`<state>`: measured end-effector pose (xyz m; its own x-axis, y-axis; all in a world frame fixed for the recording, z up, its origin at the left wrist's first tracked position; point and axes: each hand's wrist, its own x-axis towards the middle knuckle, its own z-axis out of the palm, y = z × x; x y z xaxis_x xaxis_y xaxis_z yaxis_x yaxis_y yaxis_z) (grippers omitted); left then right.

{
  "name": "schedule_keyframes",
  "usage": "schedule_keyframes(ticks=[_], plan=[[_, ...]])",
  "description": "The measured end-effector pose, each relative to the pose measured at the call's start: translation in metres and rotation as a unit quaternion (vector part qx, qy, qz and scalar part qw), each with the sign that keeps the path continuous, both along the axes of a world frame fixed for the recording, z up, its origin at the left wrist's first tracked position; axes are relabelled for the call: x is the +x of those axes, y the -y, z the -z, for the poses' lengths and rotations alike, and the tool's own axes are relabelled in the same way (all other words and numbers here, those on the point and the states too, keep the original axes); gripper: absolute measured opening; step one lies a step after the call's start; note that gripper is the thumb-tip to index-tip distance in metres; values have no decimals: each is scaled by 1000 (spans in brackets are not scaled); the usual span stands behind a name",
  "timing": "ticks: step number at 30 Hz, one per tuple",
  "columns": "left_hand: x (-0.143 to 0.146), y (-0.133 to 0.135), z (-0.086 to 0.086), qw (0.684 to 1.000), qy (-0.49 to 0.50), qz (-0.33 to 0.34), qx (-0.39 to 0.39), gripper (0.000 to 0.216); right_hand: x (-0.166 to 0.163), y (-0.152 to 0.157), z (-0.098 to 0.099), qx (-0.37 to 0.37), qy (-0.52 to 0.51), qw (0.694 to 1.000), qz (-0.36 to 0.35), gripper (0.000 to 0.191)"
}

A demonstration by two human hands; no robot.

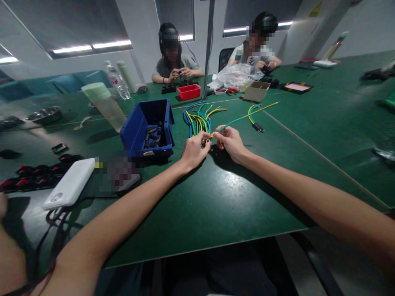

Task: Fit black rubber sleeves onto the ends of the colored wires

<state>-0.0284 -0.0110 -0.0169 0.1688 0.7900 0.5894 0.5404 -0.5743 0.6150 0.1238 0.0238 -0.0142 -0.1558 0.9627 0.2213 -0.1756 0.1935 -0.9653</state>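
One green wire (247, 118) pinched by fingers of left hand (194, 151) and right hand (231, 142).

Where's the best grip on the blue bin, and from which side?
Grip the blue bin by the rim of its tall back wall, coming from above. Its near front is cut low and black parts lie inside. The pale tumbler stands close on its left and the wire bundle lies on its right. The left hand and right hand pinch the green wire.
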Motion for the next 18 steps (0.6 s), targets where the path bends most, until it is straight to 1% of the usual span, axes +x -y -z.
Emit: schedule_keyframes(ticks=[7,18], plan=[[0,-1,2,1000,-22,-1,4,12,0,0,-1,-7,9,1000,4,33],[-1,-1,2,1000,-10,15,-20,10,1,-1,2,-5,29,1000,-5,31]])
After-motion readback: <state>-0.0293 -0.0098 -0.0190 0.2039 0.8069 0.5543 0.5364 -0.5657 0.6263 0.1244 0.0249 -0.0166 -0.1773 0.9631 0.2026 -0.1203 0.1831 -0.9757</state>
